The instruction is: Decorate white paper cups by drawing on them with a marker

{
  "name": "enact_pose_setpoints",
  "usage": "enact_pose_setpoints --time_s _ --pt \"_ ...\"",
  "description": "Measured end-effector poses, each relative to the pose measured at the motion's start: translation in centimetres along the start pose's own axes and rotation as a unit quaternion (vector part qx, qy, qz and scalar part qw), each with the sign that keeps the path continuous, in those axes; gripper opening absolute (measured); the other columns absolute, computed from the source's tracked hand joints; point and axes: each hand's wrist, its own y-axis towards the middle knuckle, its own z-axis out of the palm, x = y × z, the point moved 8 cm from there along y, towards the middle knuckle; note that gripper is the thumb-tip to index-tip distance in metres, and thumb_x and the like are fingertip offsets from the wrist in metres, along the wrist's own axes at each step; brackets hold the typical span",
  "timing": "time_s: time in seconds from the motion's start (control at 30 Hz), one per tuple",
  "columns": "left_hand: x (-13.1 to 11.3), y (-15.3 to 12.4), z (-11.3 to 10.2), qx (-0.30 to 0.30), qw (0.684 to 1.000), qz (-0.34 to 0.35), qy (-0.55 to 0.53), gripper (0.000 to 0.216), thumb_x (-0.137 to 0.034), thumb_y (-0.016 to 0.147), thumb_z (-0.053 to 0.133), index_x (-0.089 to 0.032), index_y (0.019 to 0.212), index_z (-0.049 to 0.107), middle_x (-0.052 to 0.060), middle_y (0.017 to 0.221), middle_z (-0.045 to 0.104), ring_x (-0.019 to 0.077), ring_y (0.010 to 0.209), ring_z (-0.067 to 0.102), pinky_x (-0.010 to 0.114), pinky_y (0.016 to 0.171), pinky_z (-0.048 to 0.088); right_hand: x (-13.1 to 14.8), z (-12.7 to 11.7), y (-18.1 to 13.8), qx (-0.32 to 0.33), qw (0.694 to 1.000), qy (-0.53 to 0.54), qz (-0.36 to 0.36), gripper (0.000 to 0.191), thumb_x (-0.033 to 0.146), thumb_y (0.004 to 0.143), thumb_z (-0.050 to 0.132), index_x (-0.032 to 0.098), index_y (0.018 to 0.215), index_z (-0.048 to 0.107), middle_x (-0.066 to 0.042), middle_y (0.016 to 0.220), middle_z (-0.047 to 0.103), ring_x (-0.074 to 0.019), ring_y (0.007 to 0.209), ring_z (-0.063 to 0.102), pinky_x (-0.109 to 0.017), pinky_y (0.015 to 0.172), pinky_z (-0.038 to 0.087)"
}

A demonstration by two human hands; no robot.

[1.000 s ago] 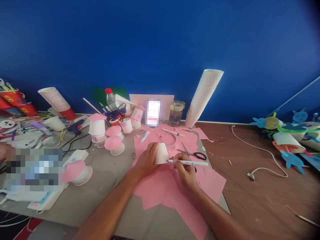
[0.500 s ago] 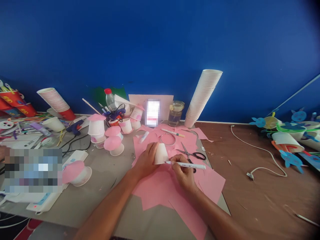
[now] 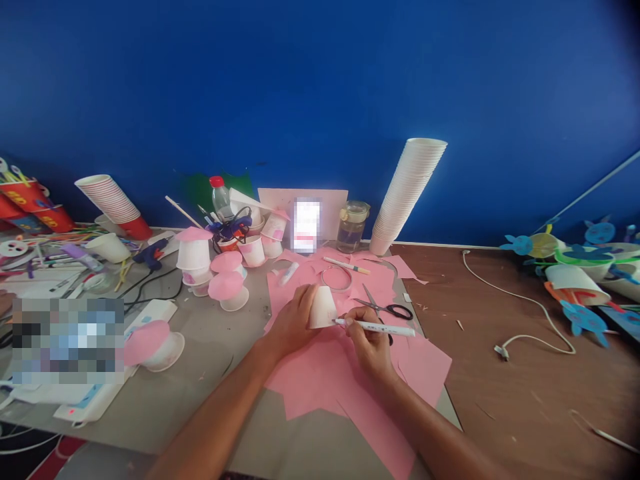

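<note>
My left hand (image 3: 290, 323) is wrapped round the left side of a white paper cup (image 3: 323, 309), held rim down over pink paper (image 3: 320, 387). Faint marks show low on the cup's right side. Between the fingers of my right hand (image 3: 369, 343) is a white marker pen (image 3: 387, 329), its tip at the cup's lower right edge; whether it touches cannot be made out. Black-handled scissors (image 3: 385, 307) lie open just beyond my right hand, partly hidden by it. A ring-shaped thing (image 3: 336, 279) and another pen (image 3: 347, 265) rest on the paper behind the cup.
A tall leaning stack of paper cups (image 3: 407, 200) and a glass jar (image 3: 352, 227) stand at the back, beside a lit phone (image 3: 306, 225). Pink-topped cups (image 3: 229, 287) and a power strip (image 3: 150, 313) are on the left. A white cable (image 3: 530, 297) lies right.
The marker pen and my right hand have shifted very slightly to the right along the cup's edge. Marks on the cup's side show more clearly. My left hand keeps its hold.
</note>
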Motion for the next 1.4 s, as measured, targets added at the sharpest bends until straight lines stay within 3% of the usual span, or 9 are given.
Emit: enact_pose_setpoints --time_s 0.73,1.03,1.4 --pt "0.2 -0.1 0.1 0.003 1.0 -0.007 0.005 0.077 -0.027 0.078 0.064 -0.02 0.144 0.025 0.02 0.14 0.043 0.0343 0.125 0.053 0.048 0.091 0.054 -0.9 0.3 -0.3 0.026 0.999 0.004 0.024 0.014 0.03 0.08 0.055 0.022 0.069 0.054 0.004 0.056 0.047 -0.0124 0.052 0.04 -0.026 0.05 0.033" --pt "0.3 -0.1 0.3 -0.004 1.0 0.009 0.001 0.079 -0.028 0.079 0.064 -0.023 0.145 0.022 0.017 0.139 0.044 0.0332 0.125 0.053 0.048 0.092 0.053 -1.6 -1.0 0.4 -0.049 0.992 0.102 0.047 0.019 0.034 0.082 0.058 0.022 0.069 0.053 0.005 0.057 0.047 -0.0126 0.056 0.045 -0.027 0.057 0.038" --pt "0.2 0.0 0.0 -0.006 1.0 0.007 -0.014 0.076 -0.028 0.079 0.062 -0.019 0.143 0.023 0.02 0.137 0.044 0.0354 0.128 0.049 0.05 0.093 0.052 -1.6 0.1 0.2 0.0 0.994 0.105 0.044 0.021 0.037 0.082 0.059 0.021 0.07 0.054 0.004 0.058 0.047 -0.0126 0.055 0.041 -0.027 0.054 0.035"
